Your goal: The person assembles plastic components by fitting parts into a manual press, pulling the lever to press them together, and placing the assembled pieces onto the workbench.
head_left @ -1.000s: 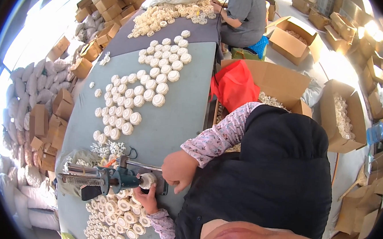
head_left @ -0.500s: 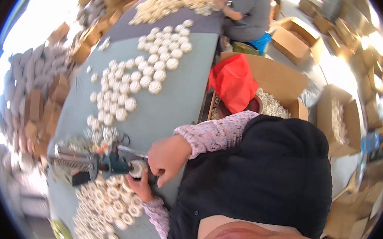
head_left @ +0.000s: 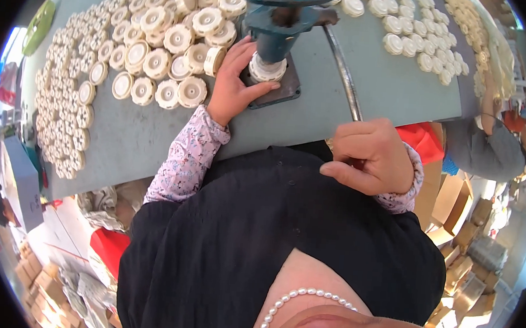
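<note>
A dark green hand press (head_left: 278, 34) stands on the table, its ram down on a white round plastic part (head_left: 266, 70). That part sits on the press's dark metal base plate (head_left: 290, 86). My left hand (head_left: 235, 86) curves round the part's left and near side, thumb and fingers against it. My right hand (head_left: 373, 156) is closed in a fist at the near end of the press's metal lever (head_left: 342, 72); its palm side is partly hidden.
Left of the press lie many cream-coloured ridged round parts (head_left: 157, 63), with smaller ring-like ones (head_left: 63, 101) beyond. White round caps (head_left: 415, 34) stand at the right. A red bag (head_left: 422, 141) lies off the table's edge; another person (head_left: 490, 146) sits at the far right.
The whole view has swung round, bringing the press to the top middle and the caps to the right. My left hand remains at the press's part, my right at the lever.
</note>
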{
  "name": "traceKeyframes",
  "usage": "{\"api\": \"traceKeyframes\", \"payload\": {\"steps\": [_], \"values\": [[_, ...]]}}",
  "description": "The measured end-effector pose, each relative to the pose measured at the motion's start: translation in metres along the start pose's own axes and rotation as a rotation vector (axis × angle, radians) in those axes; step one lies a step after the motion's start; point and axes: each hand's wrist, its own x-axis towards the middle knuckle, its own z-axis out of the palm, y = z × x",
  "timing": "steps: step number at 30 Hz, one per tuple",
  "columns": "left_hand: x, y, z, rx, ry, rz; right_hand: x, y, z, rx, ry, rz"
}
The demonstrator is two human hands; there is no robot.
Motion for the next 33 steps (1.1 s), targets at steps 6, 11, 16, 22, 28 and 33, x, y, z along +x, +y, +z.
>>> {"api": "traceKeyframes", "payload": {"steps": [6,11,16,22,28,33], "values": [[-0.004,0.006,0.011,0.098,0.152,0.009,0.008,0.003,0.000,0.032,-0.036,0.004],[-0.013,0.006,0.028,0.143,0.295,-0.059,0.009,0.003,0.002,0.027,-0.038,0.005],[-0.015,0.011,0.035,0.147,0.357,-0.085,0.009,0.004,0.000,0.017,-0.046,-0.011],[-0.007,0.002,0.007,0.116,0.116,-0.076,0.008,0.009,0.003,0.082,-0.035,-0.033],[0.010,-0.003,-0.018,0.016,-0.127,-0.103,0.011,0.002,-0.001,0.059,-0.061,-0.024],[0.014,-0.020,-0.026,0.046,-0.210,-0.022,0.009,0.006,0.006,0.082,-0.030,-0.008]]}}
